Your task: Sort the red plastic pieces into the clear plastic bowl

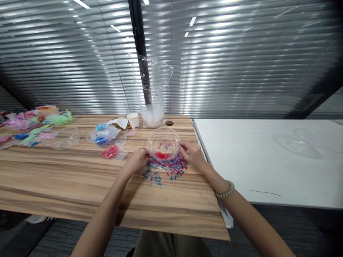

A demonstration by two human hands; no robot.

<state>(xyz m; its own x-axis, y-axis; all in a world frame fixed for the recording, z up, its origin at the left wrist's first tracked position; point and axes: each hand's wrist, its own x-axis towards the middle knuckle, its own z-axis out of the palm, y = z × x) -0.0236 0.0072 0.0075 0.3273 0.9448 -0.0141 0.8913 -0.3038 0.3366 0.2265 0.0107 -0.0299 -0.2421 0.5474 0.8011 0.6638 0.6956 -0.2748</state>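
Observation:
A round, clear plastic bowl (164, 132) stands in front of me near the right end of the wooden table, with red pieces (162, 155) in its near part. My left hand (137, 161) is closed at the bowl's left rim, its fingertips partly hidden. On the opposite side, my right hand (193, 154) pinches the rim between thumb and fingers. Many small red, blue and clear capsule pieces (175, 168) lie loose on the tabletop, just below the bowl and between my hands. Some show through the clear wall.
Behind the bowl stand a clear bag with white contents (152, 115) and a paper cup (133, 120). Leftward are a bag of red pieces (110, 151), a container with blue bags (103, 137) and several coloured bags (24, 123). A white table (268, 171) adjoins right.

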